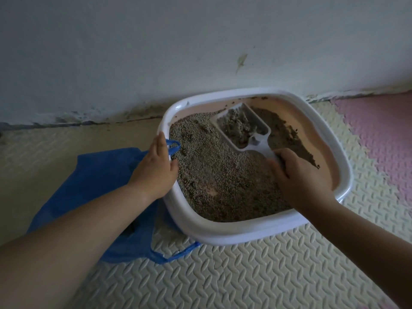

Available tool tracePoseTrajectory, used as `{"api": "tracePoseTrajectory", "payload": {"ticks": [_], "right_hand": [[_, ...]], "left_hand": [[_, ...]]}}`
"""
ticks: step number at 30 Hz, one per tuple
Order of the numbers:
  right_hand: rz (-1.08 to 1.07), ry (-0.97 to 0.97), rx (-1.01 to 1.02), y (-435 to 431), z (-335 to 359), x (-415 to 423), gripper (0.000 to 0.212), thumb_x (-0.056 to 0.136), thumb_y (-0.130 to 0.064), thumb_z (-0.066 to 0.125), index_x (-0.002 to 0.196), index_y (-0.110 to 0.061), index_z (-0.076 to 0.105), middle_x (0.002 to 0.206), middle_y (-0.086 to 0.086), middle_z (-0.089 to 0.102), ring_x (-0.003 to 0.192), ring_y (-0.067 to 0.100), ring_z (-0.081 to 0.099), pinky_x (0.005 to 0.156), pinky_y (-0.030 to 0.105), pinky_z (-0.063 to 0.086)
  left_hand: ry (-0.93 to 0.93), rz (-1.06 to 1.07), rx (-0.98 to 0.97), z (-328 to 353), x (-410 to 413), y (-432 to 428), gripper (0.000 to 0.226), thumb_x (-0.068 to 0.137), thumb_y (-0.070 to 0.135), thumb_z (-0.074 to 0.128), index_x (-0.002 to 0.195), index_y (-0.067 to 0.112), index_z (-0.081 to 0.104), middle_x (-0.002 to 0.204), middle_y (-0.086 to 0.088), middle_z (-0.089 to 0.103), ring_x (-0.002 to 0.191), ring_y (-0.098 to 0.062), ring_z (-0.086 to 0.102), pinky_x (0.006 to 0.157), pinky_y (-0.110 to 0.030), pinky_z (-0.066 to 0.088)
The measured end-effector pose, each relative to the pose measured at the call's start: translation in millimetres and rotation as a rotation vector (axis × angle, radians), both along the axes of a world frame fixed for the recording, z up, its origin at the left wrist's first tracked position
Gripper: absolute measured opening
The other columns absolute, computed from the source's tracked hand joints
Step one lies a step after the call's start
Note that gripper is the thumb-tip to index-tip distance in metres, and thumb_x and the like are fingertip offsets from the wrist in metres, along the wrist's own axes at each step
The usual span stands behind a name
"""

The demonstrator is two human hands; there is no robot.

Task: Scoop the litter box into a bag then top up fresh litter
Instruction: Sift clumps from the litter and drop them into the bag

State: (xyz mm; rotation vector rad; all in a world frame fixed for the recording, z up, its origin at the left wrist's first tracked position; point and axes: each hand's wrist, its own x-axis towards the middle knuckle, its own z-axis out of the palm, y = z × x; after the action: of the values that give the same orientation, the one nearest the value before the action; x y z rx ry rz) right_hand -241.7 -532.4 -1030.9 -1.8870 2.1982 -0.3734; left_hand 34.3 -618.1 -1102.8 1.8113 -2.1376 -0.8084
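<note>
Where one pale, stained wall (156, 52) meets the floor (267, 275), cream foam mats with a raised tread pattern cover the ground, and one pink mat (383, 134) joins them at the right. One litter box (223, 235), white-rimmed with a pinkish inner wall, sits on the mats close to the wall. Grey-brown litter (223, 175) fills most of it, lying thin enough in the far right corner that the bare pink wall shows. One blue plastic bag (93, 175) lies crumpled on the floor against the box's left side; two of its handles show, one looped over the left rim and one on the mat by the near corner. One white scoop (243, 126) is inside the box towards the far side, its bowl heaped with clumped litter and its handle pointing back at the person. Two bare hands are in view. The right hand (301, 175) is curled round the scoop's handle, gripping it above the litter. The left hand (156, 168) rests on the left rim over the bag handle, thumb towards the litter; I cannot tell whether it pinches that handle or only presses it.
</note>
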Motion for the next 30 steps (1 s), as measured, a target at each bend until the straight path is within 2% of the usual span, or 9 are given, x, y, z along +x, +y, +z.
{"api": "tracePoseTrajectory", "payload": {"ticks": [9,13,16,20,22,25,27,30], "right_hand": [[0.028,-0.111,-0.034,0.0,-6.0,5.1,0.021,0.097,-0.036,0.044,0.105,-0.02,0.054,0.069,-0.014,0.053,0.06,0.002,0.049,0.051,0.02,0.034],[0.07,-0.103,-0.046,1.0,-7.5,6.7,0.022,0.097,-0.035,0.044,0.107,-0.018,0.055,0.072,-0.01,0.055,0.062,0.008,0.051,0.052,0.024,0.036],[0.033,-0.133,-0.063,1.1,-8.5,5.3,0.02,0.097,-0.034,0.045,0.105,-0.018,0.054,0.069,-0.014,0.053,0.061,0.0,0.049,0.051,0.019,0.033],[0.032,-0.058,-0.038,-1.5,-11.7,-6.7,0.024,0.097,-0.035,0.044,0.11,-0.018,0.056,0.069,-0.015,0.052,0.059,-0.004,0.045,0.049,0.02,0.031],[0.004,-0.03,0.013,-3.8,-16.2,-18.2,0.027,0.097,-0.037,0.043,0.107,-0.017,0.057,0.069,-0.009,0.055,0.059,0.004,0.05,0.051,0.027,0.041],[-0.012,0.04,0.198,-6.9,-25.7,-36.0,0.029,0.096,-0.041,0.043,0.103,-0.018,0.059,0.071,-0.004,0.06,0.062,0.012,0.057,0.061,0.036,0.051],[-0.014,0.078,0.301,-9.3,-29.3,-43.6,0.029,0.096,-0.042,0.044,0.105,-0.02,0.06,0.075,-0.005,0.061,0.066,0.011,0.058,0.064,0.034,0.052],[0.04,0.141,0.403,-16.3,-29.4,-41.3,0.026,0.098,-0.041,0.043,0.103,-0.022,0.061,0.074,-0.005,0.06,0.065,0.01,0.056,0.058,0.028,0.046]], "left_hand": [[-0.012,0.0,-0.003,3.0,-2.0,1.2,0.072,0.101,0.031,0.037,0.151,0.015,-0.011,0.161,-0.007,-0.004,0.144,-0.028,0.021,0.11,-0.038,0.031],[-0.009,0.001,-0.004,3.6,-1.5,1.4,0.072,0.101,0.032,0.037,0.151,0.016,-0.011,0.161,-0.006,-0.004,0.143,-0.029,0.022,0.11,-0.039,0.033],[-0.006,0.001,-0.003,4.2,-1.5,2.0,0.072,0.1,0.032,0.038,0.151,0.015,-0.011,0.161,-0.006,-0.003,0.143,-0.028,0.022,0.11,-0.04,0.034],[-0.005,0.003,-0.003,4.8,-2.1,1.9,0.072,0.101,0.031,0.037,0.151,0.015,-0.011,0.161,-0.006,-0.003,0.144,-0.028,0.02,0.111,-0.039,0.031],[0.004,0.008,-0.005,4.4,-2.3,2.2,0.071,0.101,0.03,0.037,0.152,0.015,-0.01,0.161,-0.007,-0.003,0.144,-0.027,0.019,0.111,-0.038,0.03],[0.02,0.015,-0.009,4.1,-2.8,2.6,0.071,0.101,0.029,0.037,0.152,0.015,-0.01,0.161,-0.006,-0.003,0.145,-0.026,0.019,0.112,-0.038,0.028],[0.031,0.017,-0.012,2.9,-2.6,2.7,0.071,0.1,0.029,0.038,0.152,0.016,-0.009,0.161,-0.006,-0.002,0.144,-0.027,0.021,0.112,-0.039,0.03],[0.043,0.017,-0.022,1.7,-2.2,2.4,0.072,0.1,0.029,0.039,0.152,0.016,-0.009,0.161,-0.006,-0.001,0.144,-0.027,0.021,0.112,-0.039,0.03]]}}
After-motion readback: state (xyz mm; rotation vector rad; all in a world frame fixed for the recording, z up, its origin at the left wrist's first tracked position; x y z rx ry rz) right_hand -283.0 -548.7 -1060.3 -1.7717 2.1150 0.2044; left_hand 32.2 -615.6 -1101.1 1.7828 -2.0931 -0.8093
